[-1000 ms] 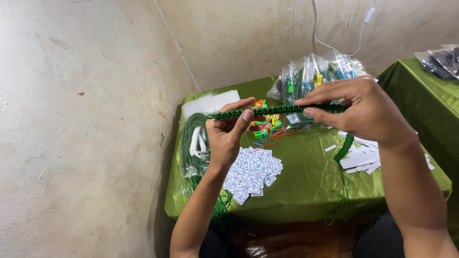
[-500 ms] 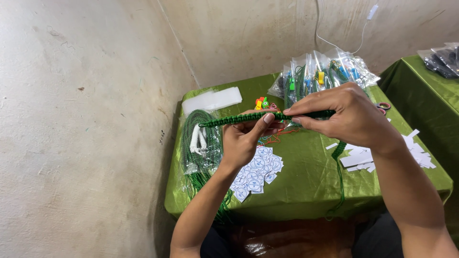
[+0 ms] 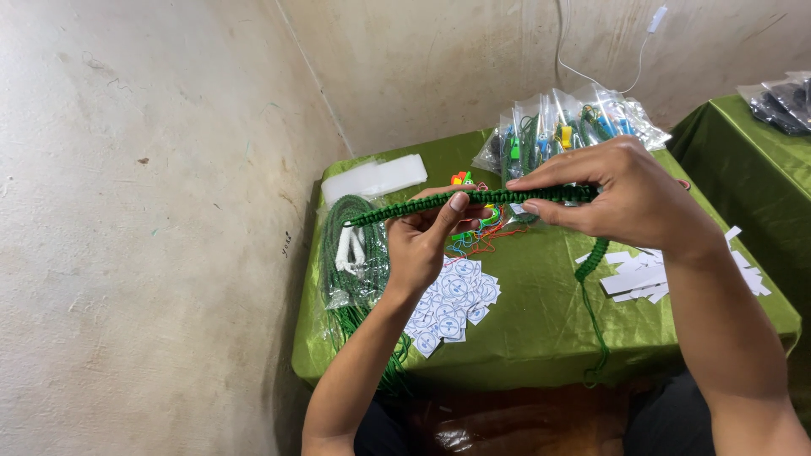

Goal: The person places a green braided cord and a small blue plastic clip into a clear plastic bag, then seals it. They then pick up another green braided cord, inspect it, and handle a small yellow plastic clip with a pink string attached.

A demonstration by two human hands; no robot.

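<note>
Left hand (image 3: 427,245), right hand (image 3: 621,198) pinch green braided cord (image 3: 473,198).

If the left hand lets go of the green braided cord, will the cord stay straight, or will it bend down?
The green braided cord would probably sag: beyond the right hand its tail hangs limp over the table edge. The woven stretch between both hands looks thicker, so it may droop slowly rather than collapse. It seems light, since the left hand supports it with fingertips only.
</note>
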